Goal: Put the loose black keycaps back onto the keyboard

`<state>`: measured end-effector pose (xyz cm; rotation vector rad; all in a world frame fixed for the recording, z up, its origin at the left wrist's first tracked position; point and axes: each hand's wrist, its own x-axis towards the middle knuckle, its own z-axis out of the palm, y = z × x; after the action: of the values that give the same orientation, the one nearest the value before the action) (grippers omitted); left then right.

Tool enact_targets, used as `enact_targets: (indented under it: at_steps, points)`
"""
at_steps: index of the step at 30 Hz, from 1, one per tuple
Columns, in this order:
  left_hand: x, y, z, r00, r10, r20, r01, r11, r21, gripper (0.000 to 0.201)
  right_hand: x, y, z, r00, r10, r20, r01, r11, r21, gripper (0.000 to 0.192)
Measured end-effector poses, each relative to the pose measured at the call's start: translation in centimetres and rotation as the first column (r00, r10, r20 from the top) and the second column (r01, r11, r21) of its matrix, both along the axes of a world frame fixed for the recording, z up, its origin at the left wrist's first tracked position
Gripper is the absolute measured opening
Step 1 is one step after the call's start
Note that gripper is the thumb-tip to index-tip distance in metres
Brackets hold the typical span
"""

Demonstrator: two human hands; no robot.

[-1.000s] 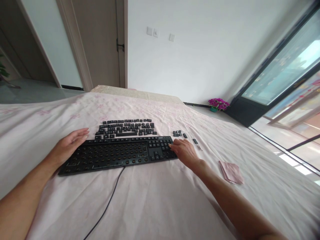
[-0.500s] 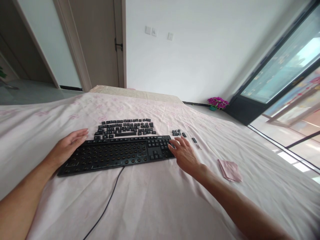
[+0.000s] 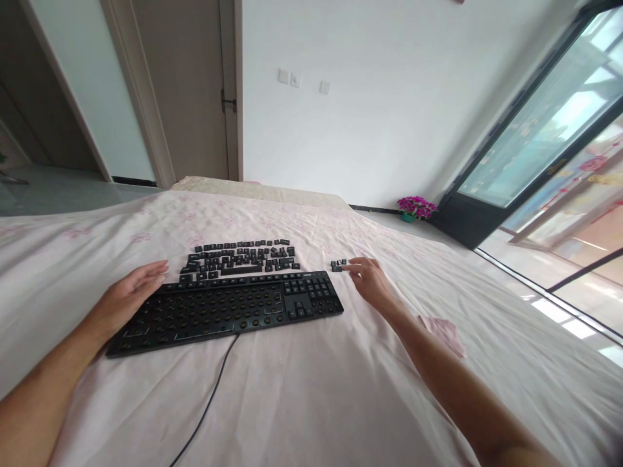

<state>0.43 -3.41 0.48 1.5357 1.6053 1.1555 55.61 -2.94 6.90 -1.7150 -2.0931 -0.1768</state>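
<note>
A black computer keyboard point(image 3: 265, 305) lies on the bed sheet; much of its main section is stripped of keycaps, while the number pad and top row keep theirs. My left hand point(image 3: 139, 285) rests at its left end, fingers stretched out and holding nothing. Beyond the right end, my right hand point(image 3: 367, 279) has its fingertips drawn together at a keycap point(image 3: 344, 266) in a small group of loose keycaps point(image 3: 336, 268); the fingers partly hide it. Several rows of removed keycaps, including the space bar point(image 3: 241, 270), lie behind the keyboard.
A black cable point(image 3: 214, 395) runs from the keyboard toward me. A folded pink cloth point(image 3: 445, 334) lies to the right, partly behind my right forearm. The pale sheet point(image 3: 302, 402) is wrinkled. Past the bed are a pot of purple flowers point(image 3: 416, 207) and a glass door point(image 3: 525, 155).
My right hand has moved from the number pad's right side up to the small keycap group. It now covers the slim tool that lay beyond. My left hand stays at the keyboard's left end.
</note>
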Motion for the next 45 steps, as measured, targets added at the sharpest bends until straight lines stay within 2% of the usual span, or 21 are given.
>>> enact_targets:
  at_steps: [3, 8, 18, 23, 30, 38, 45]
  points:
    - [-0.2, 0.1, -0.1, 1.0, 0.0, 0.002, 0.0, 1.0, -0.007, 0.083, 0.2, 2.1, 0.4, 0.998, -0.021, 0.067, 0.024, 0.999, -0.044, 0.026]
    - [-0.3, 0.0, -0.2, 1.0, -0.004, 0.027, 0.005, 1.0, -0.021, 0.081, -0.9, 4.9, 1.1, 0.985, 0.008, 0.173, 0.012, 0.994, -0.111, 0.026]
    - [-0.2, 0.1, -0.2, 0.999, -0.008, 0.049, 0.01, 1.0, -0.028, 0.082, -2.3, 8.8, 1.1, 0.958, -0.053, 0.281, 0.132, 0.953, -0.273, 0.017]
    - [-0.2, 0.1, -0.2, 0.998, -0.011, 0.063, 0.013, 0.999, -0.035, 0.083, -2.6, 9.6, 1.1, 0.942, -0.094, 0.321, 0.201, 0.926, -0.318, 0.013]
    - [0.1, -0.2, 0.3, 0.998, 0.002, 0.056, 0.0, 0.999, -0.032, 0.086, -2.4, 10.1, 1.2, 0.921, -0.092, 0.378, 0.216, 0.929, -0.3, 0.014]
    - [0.1, -0.3, 0.5, 0.999, -0.016, 0.052, 0.019, 0.998, -0.06, 0.08, -2.2, 10.4, 1.1, 0.898, 0.012, 0.439, 0.145, 0.935, -0.323, 0.012]
    - [-0.3, -0.1, 0.1, 1.0, -0.025, 0.017, 0.026, 0.998, -0.058, 0.073, -2.2, 10.7, 1.1, 0.905, 0.073, 0.418, 0.075, 0.942, -0.327, 0.011]
